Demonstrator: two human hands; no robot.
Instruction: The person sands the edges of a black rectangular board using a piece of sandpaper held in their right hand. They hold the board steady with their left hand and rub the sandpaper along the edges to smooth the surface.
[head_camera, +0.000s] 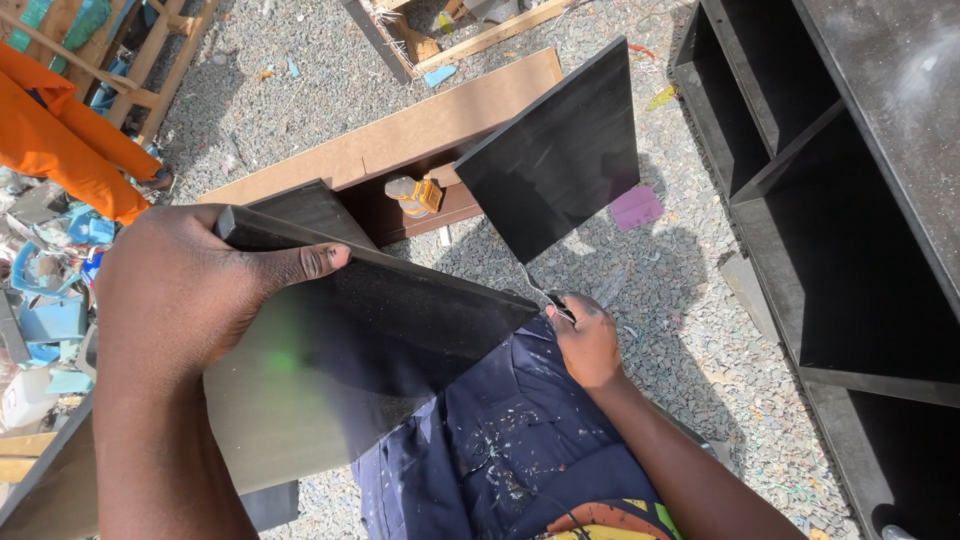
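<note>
The left hand (175, 295) clamps the upper edge of a black laminated board (370, 350), thumb laid flat along its face and fingers wrapped behind, a full grip holding the panel. The board is dark and glossy with a dusty sheen, a green lens glare on its lower part, and a thin pale grey underside showing along the near edge. Its long axis runs from the lower left of the view up to the right, and its pointed far corner rests over the person's lap, on navy work trousers (500, 440) flecked with white paint.

The right hand (585, 340) sits just at that corner, fingers pinched shut on a small thin thing (560, 308), too small to name.

Beyond it a second black panel (555, 150) stands tilted on the gravel ground (660, 290), with a pink square scrap (636, 207) just beside it. A small yellow and white bottle (415, 195) lies against a long brown board (400, 135). A black shelf unit (830, 200) with open compartments fills the right side, and an orange sleeve (60, 140) shows at the upper left
</note>
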